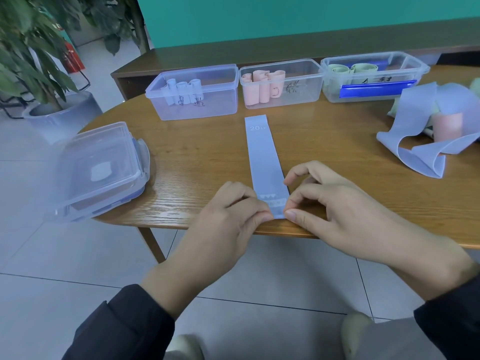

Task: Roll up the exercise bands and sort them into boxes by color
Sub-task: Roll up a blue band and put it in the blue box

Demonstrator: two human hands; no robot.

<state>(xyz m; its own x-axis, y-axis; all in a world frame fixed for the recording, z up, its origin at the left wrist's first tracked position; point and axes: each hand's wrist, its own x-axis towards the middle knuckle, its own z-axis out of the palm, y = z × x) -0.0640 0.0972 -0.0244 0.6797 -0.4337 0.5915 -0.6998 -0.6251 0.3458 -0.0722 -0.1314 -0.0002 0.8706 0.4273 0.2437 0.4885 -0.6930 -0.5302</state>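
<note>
Pale blue band (263,154) flat on bench (194,157), long axis running straight away from body toward boxes, "20" print at far end, near end at bench's front edge. Left hand (228,216) and right hand (330,203) flanking that near end, one per corner. Left fingers (265,216) curled, thumb and forefinger tips pinching near-left corner. Right fingers (292,215) curled too, thumb tip at near-right corner, forefinger tip on right edge a little further up. Both hands about equally near; neither favoured.

Judged step: start of roll, no turn formed yet, band fully flat. Roll direction likely forward along long axis, away from body, toward far end. Both corners need to lift together or roll will skew.

Destination by colour probably left box (200,110), holding pale blue rolls (184,92); beyond far end of band and to the left. Middle box (283,100) holds pink rolls, right box (374,81) green ones. Loose blue band (420,141) heaped well apart on right with pink roll (448,127), not yet rolled. Stack of lids (101,167) at left bench edge.
</note>
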